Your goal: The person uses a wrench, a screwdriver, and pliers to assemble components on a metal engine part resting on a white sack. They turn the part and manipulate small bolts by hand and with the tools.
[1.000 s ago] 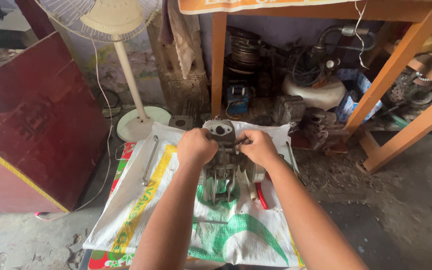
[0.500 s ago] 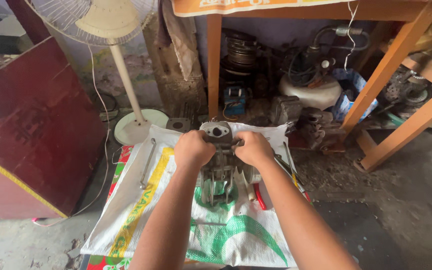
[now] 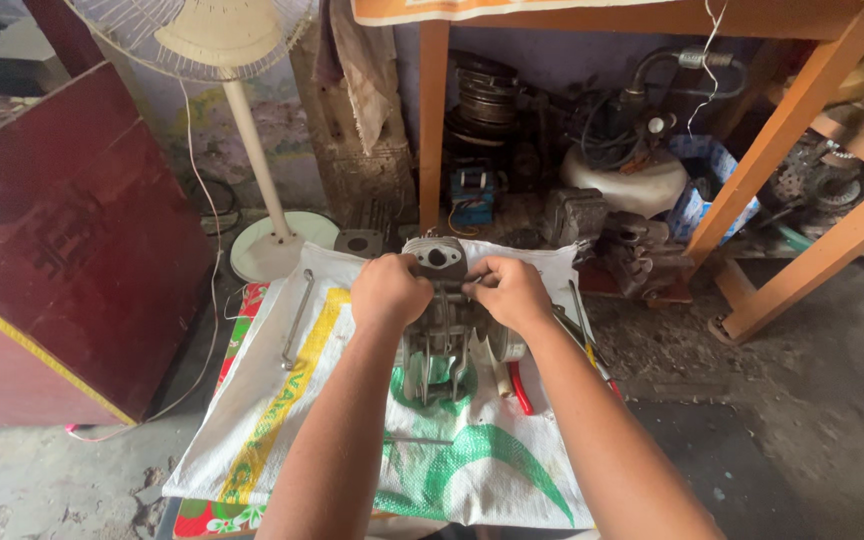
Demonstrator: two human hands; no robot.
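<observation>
A: So, where's the engine block point(image 3: 439, 320) sitting?

B: Centre of frame, on the white woven sack point(image 3: 282, 420) spread on the floor. Finned cylinder end points to 12 o'clock, toward the wooden bench leg point(image 3: 433, 120).

A: Hands?

B: Both on it. Left hand point(image 3: 389, 292) grips the block's 9 o'clock side, fingers curled tight round the casting. Right hand point(image 3: 512, 293) is on the 3 o'clock side, fingers closed, pinching at the top of the block. Can't tell whether a small part is between them.

A: Loose tools?

B: Long metal wrench point(image 3: 297, 318) lies on the sack at 9 o'clock from the block, well apart from the left hand. Red-handled tool point(image 3: 519, 388) lies at 5 o'clock, just beside the block. Thin rod point(image 3: 417, 440) at 6 o'clock on the green print.

A: Surroundings?

B: Pedestal fan point(image 3: 252, 150) at 11 o'clock, base near the sack's far corner. Dark red panel point(image 3: 62, 250) at 9 o'clock. Under the bench at 1 o'clock: a white tank point(image 3: 624, 185) with hoses and assorted engine parts point(image 3: 632, 250), too cluttered to name.
</observation>
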